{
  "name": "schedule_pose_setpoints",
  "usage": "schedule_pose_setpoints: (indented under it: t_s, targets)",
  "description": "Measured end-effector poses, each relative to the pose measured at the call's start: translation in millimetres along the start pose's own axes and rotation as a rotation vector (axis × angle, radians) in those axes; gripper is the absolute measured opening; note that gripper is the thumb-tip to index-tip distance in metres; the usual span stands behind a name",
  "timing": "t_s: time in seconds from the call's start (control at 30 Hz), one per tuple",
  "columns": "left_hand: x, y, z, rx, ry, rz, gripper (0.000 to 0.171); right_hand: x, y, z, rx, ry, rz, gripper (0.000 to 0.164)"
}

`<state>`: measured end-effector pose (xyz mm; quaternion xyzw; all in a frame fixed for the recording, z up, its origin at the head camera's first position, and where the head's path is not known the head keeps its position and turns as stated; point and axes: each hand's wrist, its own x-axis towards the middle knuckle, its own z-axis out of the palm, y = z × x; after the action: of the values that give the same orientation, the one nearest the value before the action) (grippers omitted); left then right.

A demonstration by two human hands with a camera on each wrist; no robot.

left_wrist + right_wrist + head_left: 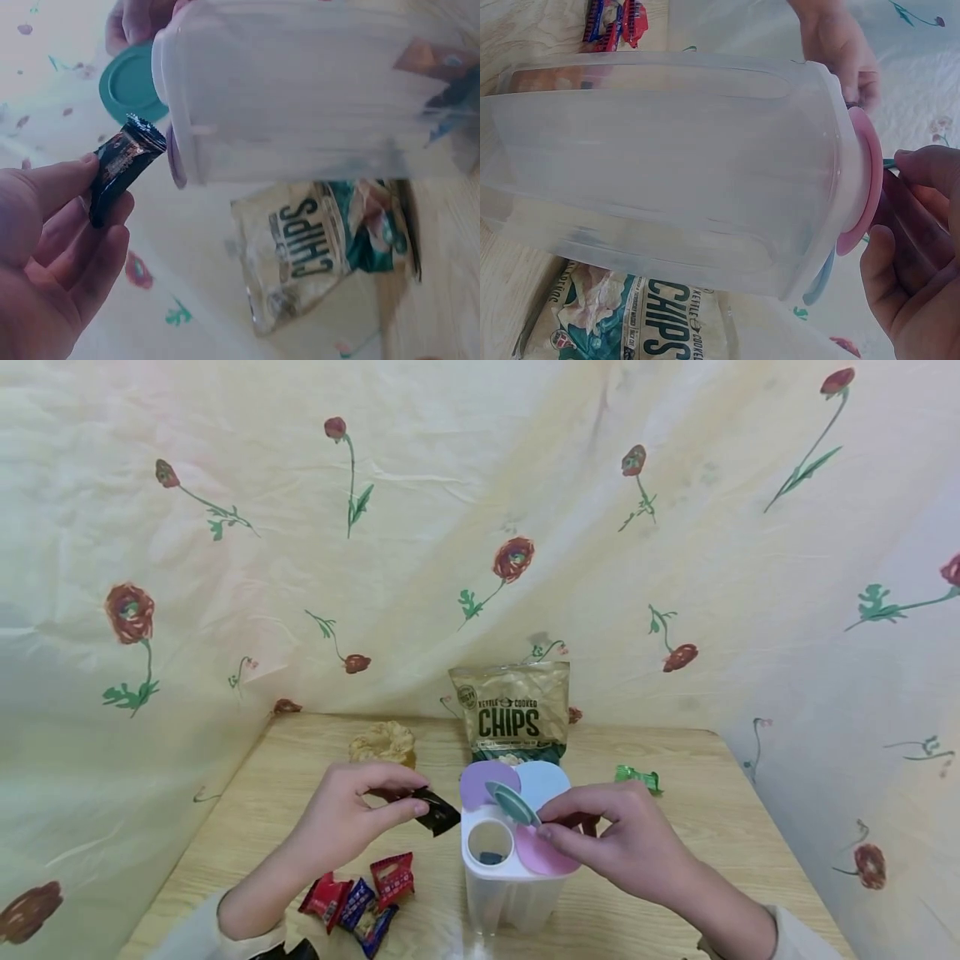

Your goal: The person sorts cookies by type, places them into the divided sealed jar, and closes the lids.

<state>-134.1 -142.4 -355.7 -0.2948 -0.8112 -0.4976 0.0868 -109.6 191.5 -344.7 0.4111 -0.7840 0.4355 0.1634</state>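
My left hand (360, 810) pinches a small black wrapped snack (124, 166) between thumb and fingers, just left of a tall translucent container (510, 902). The container's white top has a round uncovered opening (491, 843) with something dark inside. My right hand (615, 835) holds a green round lid (513, 803) tilted above the top. Purple (483, 783), blue (543, 781) and pink (543, 852) lids cover the other openings. Through the container wall, an orange-brown packet (559, 78) shows near the bottom.
Red packets (326, 897) and a blue packet (366, 917) lie near my left forearm. A chips bag (517, 706) stands behind the container. A pale ruffled item (382, 743) is at the back left, a green wrapped piece (639, 778) at the right. Floral cloth (420, 527) hangs behind the table.
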Motion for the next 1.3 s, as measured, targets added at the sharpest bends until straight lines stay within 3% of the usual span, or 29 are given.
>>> schedule_pose_setpoints:
  t_s: [0.3,0.4,0.53,0.6,0.93,1.1,1.3]
  targets:
    - [5.3,14.4,18.3,-0.098,-0.002,0.063,0.018,0.0,1.0,0.0,0.013,-0.002,-0.007,0.026]
    - [6.5,16.1,22.9,-0.131,-0.012,0.086,0.018,0.3,0.2,-0.5,0.011,-0.011,0.026,0.026]
    - [7.7,16.8,27.7,-0.158,-0.013,0.067,0.020,0.3,-1.1,-1.2,0.009,-0.026,0.083,0.026]
    - [8.0,16.8,29.3,-0.165,-0.008,0.052,0.020,0.7,-1.0,-1.0,0.008,-0.026,0.072,0.026]
    - [11.7,16.6,38.7,-0.113,-0.073,0.126,0.016,1.4,0.2,-0.5,0.001,-0.014,0.024,0.027]
    - [15.1,20.0,40.4,-0.086,-0.123,0.115,0.015,1.5,0.6,-1.0,0.000,-0.019,0.028,0.025]
    - [18.6,23.5,43.7,0.032,-0.171,0.126,0.014,2.0,1.1,-1.4,0.001,-0.029,0.035,0.023]
